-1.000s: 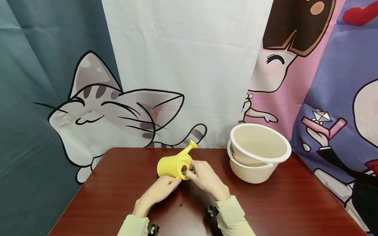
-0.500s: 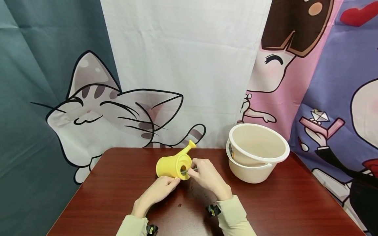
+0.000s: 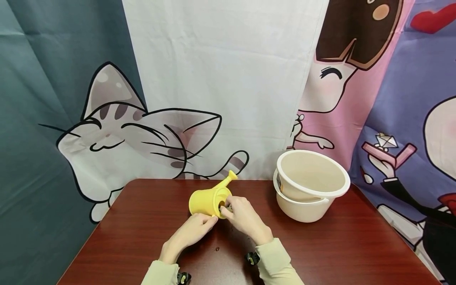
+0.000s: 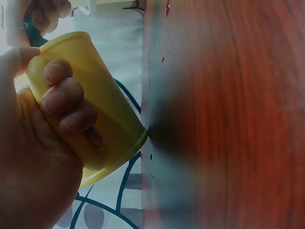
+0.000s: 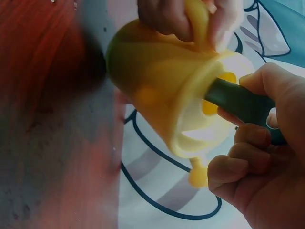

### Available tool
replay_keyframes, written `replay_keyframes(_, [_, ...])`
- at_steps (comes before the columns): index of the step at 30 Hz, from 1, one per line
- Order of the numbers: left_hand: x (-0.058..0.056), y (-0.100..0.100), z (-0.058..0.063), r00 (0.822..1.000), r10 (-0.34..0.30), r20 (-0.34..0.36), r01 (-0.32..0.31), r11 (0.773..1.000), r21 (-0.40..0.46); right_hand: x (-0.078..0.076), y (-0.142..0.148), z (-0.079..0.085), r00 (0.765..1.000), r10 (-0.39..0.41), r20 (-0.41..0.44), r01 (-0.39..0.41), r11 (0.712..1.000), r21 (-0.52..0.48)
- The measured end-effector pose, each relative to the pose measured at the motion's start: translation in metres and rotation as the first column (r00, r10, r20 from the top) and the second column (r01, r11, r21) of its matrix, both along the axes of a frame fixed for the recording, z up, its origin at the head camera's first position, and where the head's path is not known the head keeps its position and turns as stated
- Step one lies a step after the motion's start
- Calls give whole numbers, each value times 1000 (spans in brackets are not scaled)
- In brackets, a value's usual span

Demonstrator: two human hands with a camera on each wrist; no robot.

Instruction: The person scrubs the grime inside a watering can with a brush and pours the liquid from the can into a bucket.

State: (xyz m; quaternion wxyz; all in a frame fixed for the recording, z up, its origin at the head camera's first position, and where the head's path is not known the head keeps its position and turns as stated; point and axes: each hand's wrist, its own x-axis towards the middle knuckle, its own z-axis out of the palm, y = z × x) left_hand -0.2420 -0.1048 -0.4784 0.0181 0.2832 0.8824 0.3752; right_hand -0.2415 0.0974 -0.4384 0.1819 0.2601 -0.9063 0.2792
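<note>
A yellow watering can (image 3: 204,202) leans over the table, its mouth facing right and its base edge down at the tabletop in the left wrist view. My left hand (image 3: 190,230) grips the can's handle, fingers (image 4: 64,97) curled round it. With thumb and fingers, my right hand (image 3: 246,219) holds a tool by its dark green handle (image 5: 240,100), which has a hole near its end. This tool points into the round opening in the can's top; its far part is hidden inside. The spout (image 3: 226,181) sticks up toward the back.
Two cream basins, the upper one (image 3: 315,174) tilted inside the lower one (image 3: 303,213), stand at the table's back right. A few wet drops (image 3: 217,249) dot the brown table (image 3: 142,221). Behind it hangs a printed cartoon curtain (image 3: 228,79).
My right hand drew the tool slightly out of the can, then moved back left and down, bringing it deeper in. My left hand and the can stay about where they were.
</note>
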Motion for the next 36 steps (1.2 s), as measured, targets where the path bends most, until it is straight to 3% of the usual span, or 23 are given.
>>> replay_keyframes(8, [0,1,0,1000,-6,3,6,1000,-3,0,-2,-2,1000,0,24,0,1000,12])
replay_keyframes(16, [1,-1,2,997,-19,70,16,999,44,3,5,8,1000,-1,20,2,1000,-14])
replay_keyframes(25, [1,-2,0,992,-30,123,21,997,74,11,7,23,998,-66,24,68,996,-60])
replay_keyframes(30, [1,-1,0,994,-29,107,22,998,63,13,5,25,997,-77,22,78,995,-67])
replay_keyframes(36, [-1,0,-2,996,-18,92,13,999,53,9,1,15,998,-64,14,65,995,-70])
